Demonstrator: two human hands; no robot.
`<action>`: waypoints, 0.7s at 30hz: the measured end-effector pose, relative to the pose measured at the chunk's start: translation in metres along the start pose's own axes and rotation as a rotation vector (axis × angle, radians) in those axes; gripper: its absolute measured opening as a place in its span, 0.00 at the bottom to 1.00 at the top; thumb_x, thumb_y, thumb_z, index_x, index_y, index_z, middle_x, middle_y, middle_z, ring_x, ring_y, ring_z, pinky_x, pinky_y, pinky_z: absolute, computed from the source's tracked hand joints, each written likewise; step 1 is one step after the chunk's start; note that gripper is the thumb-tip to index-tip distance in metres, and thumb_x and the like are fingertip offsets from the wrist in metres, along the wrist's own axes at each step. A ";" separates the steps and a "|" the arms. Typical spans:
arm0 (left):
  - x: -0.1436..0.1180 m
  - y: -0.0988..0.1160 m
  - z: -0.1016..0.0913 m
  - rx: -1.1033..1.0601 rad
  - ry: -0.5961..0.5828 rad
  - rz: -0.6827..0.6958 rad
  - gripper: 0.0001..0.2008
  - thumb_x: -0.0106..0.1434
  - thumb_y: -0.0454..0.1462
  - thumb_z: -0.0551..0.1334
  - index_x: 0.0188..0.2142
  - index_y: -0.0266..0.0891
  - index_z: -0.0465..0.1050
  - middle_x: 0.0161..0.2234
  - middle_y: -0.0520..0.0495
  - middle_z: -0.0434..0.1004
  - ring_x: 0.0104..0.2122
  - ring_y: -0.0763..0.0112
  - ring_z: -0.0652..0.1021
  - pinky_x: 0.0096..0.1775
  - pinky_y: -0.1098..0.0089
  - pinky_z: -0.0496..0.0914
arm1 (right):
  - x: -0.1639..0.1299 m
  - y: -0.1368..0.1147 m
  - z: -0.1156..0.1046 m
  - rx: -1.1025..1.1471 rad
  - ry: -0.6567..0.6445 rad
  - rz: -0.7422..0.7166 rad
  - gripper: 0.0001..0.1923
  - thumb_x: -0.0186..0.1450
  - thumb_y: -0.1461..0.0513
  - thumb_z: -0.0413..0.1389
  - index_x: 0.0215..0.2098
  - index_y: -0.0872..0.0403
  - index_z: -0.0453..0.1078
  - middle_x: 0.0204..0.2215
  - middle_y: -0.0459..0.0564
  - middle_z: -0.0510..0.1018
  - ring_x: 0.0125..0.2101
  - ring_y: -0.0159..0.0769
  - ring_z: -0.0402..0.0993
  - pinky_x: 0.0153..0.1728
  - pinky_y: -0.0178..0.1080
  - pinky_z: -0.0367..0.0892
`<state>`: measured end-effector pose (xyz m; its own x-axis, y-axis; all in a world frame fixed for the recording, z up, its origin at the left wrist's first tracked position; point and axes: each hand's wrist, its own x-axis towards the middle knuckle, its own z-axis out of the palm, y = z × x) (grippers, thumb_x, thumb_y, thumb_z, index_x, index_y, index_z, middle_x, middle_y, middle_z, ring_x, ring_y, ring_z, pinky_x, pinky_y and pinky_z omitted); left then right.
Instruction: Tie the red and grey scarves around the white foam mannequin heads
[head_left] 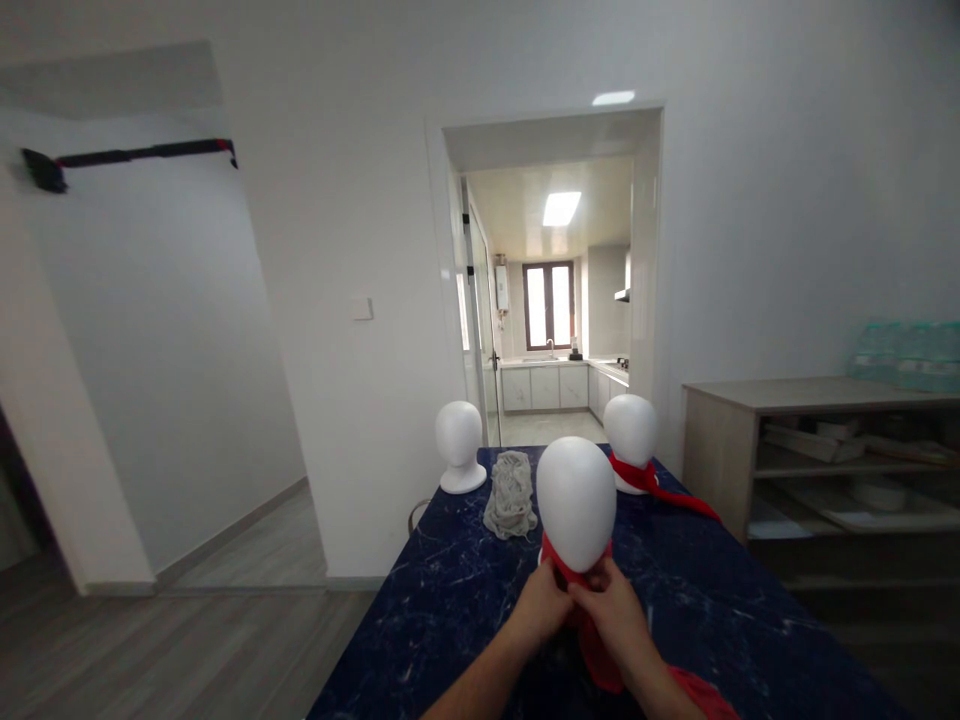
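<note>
A smooth white mannequin head stands upright on the table close in front of me. Wrapped round its neck is a red scarf, with a loose length hanging down the front between my forearms. My left hand is closed on the scarf just below the chin. Beside it, nearly touching, my right hand pinches the scarf as well. My fingers hide part of the wrap and the base of the head.
The blue marbled table also bears a bare white mannequin head at the back left, a crumpled grey cloth, and another head with a red scarf. At right stands a shelf unit with bottles on top.
</note>
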<state>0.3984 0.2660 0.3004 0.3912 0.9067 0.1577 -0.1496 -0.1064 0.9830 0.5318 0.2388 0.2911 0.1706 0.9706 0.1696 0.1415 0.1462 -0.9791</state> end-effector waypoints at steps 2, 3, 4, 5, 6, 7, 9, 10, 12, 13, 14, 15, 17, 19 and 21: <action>0.002 -0.006 -0.004 0.024 0.021 0.010 0.25 0.47 0.29 0.72 0.47 0.35 0.80 0.44 0.38 0.86 0.46 0.49 0.83 0.53 0.57 0.73 | 0.003 0.000 -0.001 -0.080 0.028 -0.016 0.25 0.56 0.57 0.65 0.52 0.53 0.74 0.40 0.55 0.87 0.41 0.51 0.84 0.41 0.41 0.74; 0.004 -0.008 -0.006 0.041 0.031 0.010 0.24 0.46 0.29 0.71 0.46 0.35 0.81 0.42 0.39 0.86 0.43 0.50 0.83 0.50 0.58 0.74 | 0.004 0.000 -0.001 -0.122 0.040 -0.031 0.23 0.57 0.58 0.64 0.51 0.52 0.74 0.40 0.55 0.87 0.42 0.51 0.84 0.41 0.40 0.73; 0.005 -0.010 -0.009 0.051 0.032 -0.008 0.23 0.45 0.29 0.71 0.44 0.34 0.82 0.40 0.40 0.86 0.40 0.52 0.83 0.47 0.59 0.75 | 0.005 0.000 -0.002 -0.161 0.047 -0.045 0.23 0.57 0.60 0.64 0.51 0.51 0.73 0.41 0.54 0.87 0.42 0.50 0.84 0.41 0.40 0.73; 0.006 -0.012 -0.011 0.059 0.036 -0.031 0.22 0.44 0.29 0.70 0.43 0.34 0.83 0.38 0.41 0.86 0.38 0.54 0.83 0.44 0.61 0.75 | 0.006 0.001 -0.002 -0.195 0.050 -0.056 0.23 0.57 0.61 0.63 0.52 0.50 0.73 0.41 0.54 0.86 0.43 0.50 0.84 0.41 0.39 0.72; 0.006 -0.012 -0.013 0.064 0.044 -0.058 0.21 0.44 0.28 0.69 0.41 0.33 0.83 0.36 0.42 0.86 0.35 0.57 0.82 0.41 0.62 0.75 | 0.007 0.002 -0.002 -0.223 0.052 -0.062 0.25 0.57 0.63 0.62 0.53 0.50 0.72 0.42 0.54 0.86 0.44 0.50 0.84 0.41 0.39 0.71; 0.007 -0.011 -0.015 0.068 0.056 -0.087 0.20 0.43 0.29 0.69 0.40 0.32 0.84 0.34 0.43 0.85 0.32 0.60 0.82 0.38 0.64 0.74 | 0.007 0.003 -0.003 -0.249 0.052 -0.062 0.27 0.57 0.64 0.61 0.55 0.50 0.70 0.42 0.55 0.86 0.45 0.51 0.84 0.41 0.39 0.70; 0.008 -0.009 -0.016 0.063 0.077 -0.141 0.19 0.43 0.29 0.68 0.38 0.32 0.84 0.31 0.43 0.84 0.28 0.64 0.80 0.33 0.67 0.73 | 0.009 0.006 -0.005 -0.314 0.044 -0.054 0.33 0.57 0.66 0.61 0.61 0.50 0.67 0.44 0.56 0.86 0.46 0.52 0.83 0.40 0.39 0.68; 0.008 -0.007 -0.015 0.045 0.078 -0.168 0.18 0.44 0.30 0.68 0.37 0.31 0.84 0.30 0.43 0.84 0.27 0.65 0.79 0.32 0.68 0.73 | 0.010 0.007 -0.007 -0.352 0.035 -0.048 0.35 0.57 0.66 0.61 0.63 0.51 0.65 0.44 0.57 0.86 0.46 0.53 0.83 0.40 0.40 0.67; 0.009 -0.005 -0.015 -0.007 0.069 -0.220 0.17 0.45 0.31 0.67 0.37 0.30 0.84 0.29 0.42 0.84 0.26 0.65 0.80 0.32 0.67 0.74 | 0.011 0.010 -0.011 -0.423 0.010 -0.041 0.37 0.56 0.68 0.60 0.64 0.52 0.63 0.43 0.58 0.85 0.44 0.53 0.82 0.39 0.40 0.65; 0.010 -0.004 -0.015 -0.040 0.067 -0.245 0.17 0.46 0.31 0.67 0.38 0.30 0.84 0.30 0.41 0.84 0.26 0.64 0.80 0.33 0.66 0.75 | 0.012 0.012 -0.013 -0.442 -0.004 -0.049 0.37 0.56 0.68 0.60 0.64 0.52 0.63 0.43 0.57 0.85 0.44 0.53 0.82 0.39 0.40 0.65; 0.010 -0.004 -0.015 -0.076 0.071 -0.267 0.17 0.46 0.31 0.66 0.38 0.30 0.84 0.30 0.40 0.84 0.26 0.64 0.81 0.34 0.65 0.76 | 0.013 0.014 -0.015 -0.447 -0.017 -0.071 0.37 0.55 0.70 0.59 0.64 0.52 0.64 0.45 0.57 0.85 0.45 0.52 0.82 0.40 0.39 0.65; 0.011 -0.004 -0.015 -0.110 0.079 -0.286 0.17 0.46 0.31 0.65 0.38 0.30 0.83 0.30 0.40 0.84 0.26 0.64 0.81 0.34 0.64 0.76 | 0.013 0.015 -0.017 -0.445 -0.026 -0.102 0.37 0.55 0.71 0.57 0.64 0.51 0.64 0.47 0.56 0.84 0.46 0.50 0.81 0.42 0.39 0.66; 0.012 -0.003 -0.017 -0.172 0.081 -0.305 0.18 0.47 0.31 0.66 0.39 0.30 0.83 0.32 0.40 0.84 0.27 0.64 0.81 0.34 0.65 0.76 | 0.014 0.019 -0.020 -0.457 -0.029 -0.170 0.36 0.55 0.73 0.55 0.62 0.52 0.66 0.49 0.56 0.82 0.50 0.49 0.79 0.47 0.39 0.66; 0.012 0.000 -0.020 -0.224 0.050 -0.308 0.19 0.46 0.29 0.67 0.41 0.31 0.82 0.35 0.39 0.85 0.30 0.63 0.83 0.37 0.66 0.76 | 0.014 0.022 -0.021 -0.496 -0.035 -0.235 0.32 0.55 0.74 0.53 0.58 0.53 0.69 0.50 0.56 0.81 0.52 0.48 0.77 0.51 0.39 0.66; 0.010 0.005 -0.024 -0.252 -0.016 -0.328 0.24 0.44 0.27 0.68 0.44 0.32 0.81 0.38 0.38 0.86 0.35 0.61 0.84 0.39 0.66 0.76 | 0.012 0.024 -0.021 -0.532 -0.044 -0.299 0.30 0.56 0.75 0.52 0.56 0.54 0.71 0.50 0.56 0.80 0.52 0.47 0.75 0.54 0.40 0.65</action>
<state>0.3798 0.2841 0.3045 0.4689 0.8693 -0.1565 -0.2317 0.2920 0.9279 0.5573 0.2502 0.2719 0.0094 0.9108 0.4127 0.6465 0.3093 -0.6974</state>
